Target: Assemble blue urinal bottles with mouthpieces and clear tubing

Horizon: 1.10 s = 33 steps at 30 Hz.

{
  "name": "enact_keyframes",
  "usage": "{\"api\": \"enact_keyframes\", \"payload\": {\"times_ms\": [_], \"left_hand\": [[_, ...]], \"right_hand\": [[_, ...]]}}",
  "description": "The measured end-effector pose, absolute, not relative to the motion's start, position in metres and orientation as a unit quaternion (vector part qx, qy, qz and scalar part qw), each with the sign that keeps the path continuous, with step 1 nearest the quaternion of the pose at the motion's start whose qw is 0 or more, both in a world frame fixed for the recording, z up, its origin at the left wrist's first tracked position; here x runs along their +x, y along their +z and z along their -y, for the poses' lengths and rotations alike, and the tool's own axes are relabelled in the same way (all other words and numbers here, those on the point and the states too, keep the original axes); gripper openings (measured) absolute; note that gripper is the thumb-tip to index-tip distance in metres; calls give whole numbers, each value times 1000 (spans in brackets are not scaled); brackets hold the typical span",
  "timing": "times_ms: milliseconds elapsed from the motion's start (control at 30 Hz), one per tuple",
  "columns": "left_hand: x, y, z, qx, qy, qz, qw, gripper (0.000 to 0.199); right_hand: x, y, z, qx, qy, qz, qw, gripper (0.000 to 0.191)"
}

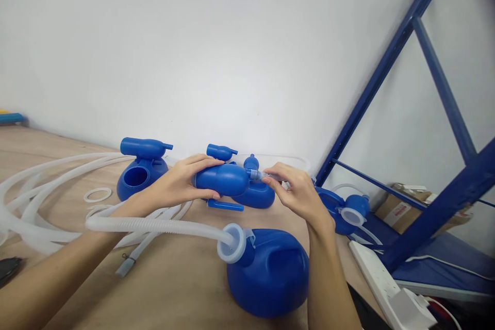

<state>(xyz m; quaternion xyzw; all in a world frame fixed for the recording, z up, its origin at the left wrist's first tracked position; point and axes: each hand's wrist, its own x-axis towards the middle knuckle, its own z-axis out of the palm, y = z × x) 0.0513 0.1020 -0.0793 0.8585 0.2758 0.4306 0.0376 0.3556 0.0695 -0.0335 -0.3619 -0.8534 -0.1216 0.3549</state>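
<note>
My left hand [193, 178] is wrapped round a blue bottle-shaped plastic piece [226, 179], its narrow spout pointing right. At that spout, my right hand [292, 185] pinches a clear tube connector [258, 175], which meets the spout's tip. How far the two overlap is too small to tell. Just below my hands stands a blue jug [270, 273] with a translucent cap [231, 243]. A ribbed hose [154, 225] runs left from that cap, passing over my left forearm. Behind the held piece, another blue jug [257, 197] is partly hidden.
At the left, an open blue jug [135, 178] has a spouted piece [143, 148] on top, near coiled translucent tubing [23, 216] and a white ring [97, 195]. Another blue jug [332, 211] sits right, beside a blue metal frame [371, 82] and a power strip [373, 283].
</note>
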Motion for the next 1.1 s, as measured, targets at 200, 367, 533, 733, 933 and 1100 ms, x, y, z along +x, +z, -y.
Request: {"api": "enact_keyframes", "payload": {"times_ms": [200, 367, 533, 733, 933, 1100], "left_hand": [[55, -79, -99, 851, 453, -265, 24, 67], [53, -78, -97, 843, 473, -256, -4, 65], [55, -77, -96, 820, 498, -282, -25, 61], [74, -100, -107, 835, 440, -330, 6, 73], [105, -117, -125, 846, 406, -332, 93, 60], [130, -119, -137, 878, 352, -249, 209, 60]], "right_hand": [[354, -39, -72, -332, -190, 831, 403, 22], [356, -38, -72, -338, -144, 833, 414, 21], [359, -31, -68, -393, -102, 841, 358, 21], [362, -30, -65, -345, -157, 863, 334, 13], [386, -30, -50, -382, -143, 870, 278, 24], [422, -76, 1, -489, -130, 825, 251, 52]]}}
